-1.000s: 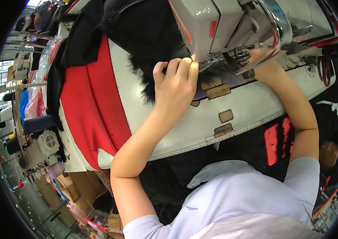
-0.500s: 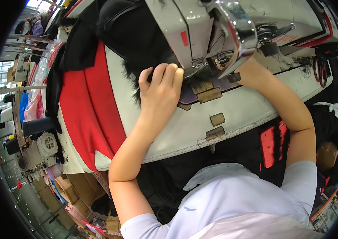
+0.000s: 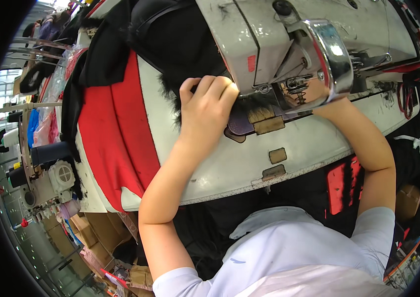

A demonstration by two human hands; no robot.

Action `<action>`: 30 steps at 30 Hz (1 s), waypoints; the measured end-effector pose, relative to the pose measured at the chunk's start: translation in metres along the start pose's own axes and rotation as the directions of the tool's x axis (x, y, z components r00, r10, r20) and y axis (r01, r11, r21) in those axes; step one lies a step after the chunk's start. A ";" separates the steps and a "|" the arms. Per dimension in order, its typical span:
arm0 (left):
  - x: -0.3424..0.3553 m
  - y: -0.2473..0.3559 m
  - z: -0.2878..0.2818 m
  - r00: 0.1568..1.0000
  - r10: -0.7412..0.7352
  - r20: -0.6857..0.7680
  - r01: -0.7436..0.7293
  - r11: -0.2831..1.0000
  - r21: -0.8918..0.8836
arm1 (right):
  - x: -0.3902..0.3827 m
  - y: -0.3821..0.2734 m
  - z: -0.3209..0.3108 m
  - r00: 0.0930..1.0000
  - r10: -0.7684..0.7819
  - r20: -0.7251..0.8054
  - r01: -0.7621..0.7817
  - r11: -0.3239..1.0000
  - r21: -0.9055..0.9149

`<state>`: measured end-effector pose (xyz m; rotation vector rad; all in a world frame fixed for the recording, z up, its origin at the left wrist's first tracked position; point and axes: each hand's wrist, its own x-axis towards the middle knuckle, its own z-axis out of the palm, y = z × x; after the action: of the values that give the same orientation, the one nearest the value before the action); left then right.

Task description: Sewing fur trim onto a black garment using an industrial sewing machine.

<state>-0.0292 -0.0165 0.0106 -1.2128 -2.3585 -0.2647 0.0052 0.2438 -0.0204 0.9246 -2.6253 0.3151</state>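
Observation:
My left hand [image 3: 207, 106] lies with curled fingers on black fur-trimmed fabric [image 3: 175, 44], its fingertips right beside the head of a white industrial sewing machine [image 3: 242, 44]. My right hand [image 3: 326, 104] reaches behind the chrome guard [image 3: 338, 54] at the machine's right; its fingers are mostly hidden. Black fur [image 3: 249, 106] runs beneath the machine head, over a purple plate with worn tan patches [image 3: 269, 126].
Red fabric [image 3: 111, 138] with black cloth [image 3: 106, 49] over its top lies on the white table [image 3: 220, 173], left of my arm. A grey motor [image 3: 63, 180], hanging bags [image 3: 46, 128] and cardboard [image 3: 88, 230] are at left; red-handled scissors [image 3: 405, 99] sit right.
The camera view has shifted slightly, moving the machine and table in the picture. My left hand stays curled on the fur fabric. My right hand remains behind the machine, slightly lower in the picture.

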 end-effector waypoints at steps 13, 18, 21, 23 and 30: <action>-0.001 0.008 -0.001 0.993 0.027 -0.119 -0.011 0.991 0.133 | 0.013 -0.013 -0.021 1.000 0.018 0.010 -0.018 0.999 0.044; -0.029 0.030 -0.012 0.991 0.089 -0.103 -0.085 0.995 0.045 | 0.011 -0.007 -0.027 0.998 -0.068 -0.019 0.070 0.992 0.101; -0.029 0.034 -0.004 0.998 -0.049 -0.040 0.052 0.997 0.060 | 0.009 -0.007 -0.024 0.996 -0.019 -0.085 0.035 0.981 0.191; -0.019 0.033 -0.001 0.986 -0.168 -0.021 0.170 0.978 0.122 | 0.008 -0.009 -0.023 0.997 -0.002 -0.083 0.020 0.978 0.208; -0.008 0.037 0.007 0.985 -0.170 -0.024 0.172 0.973 0.151 | 0.008 -0.010 -0.021 0.999 -0.002 -0.053 0.012 0.978 0.206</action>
<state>0.0021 0.0025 -0.0011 -0.9365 -2.4272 -0.1422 0.0110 0.2386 0.0028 0.9758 -2.5761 0.6119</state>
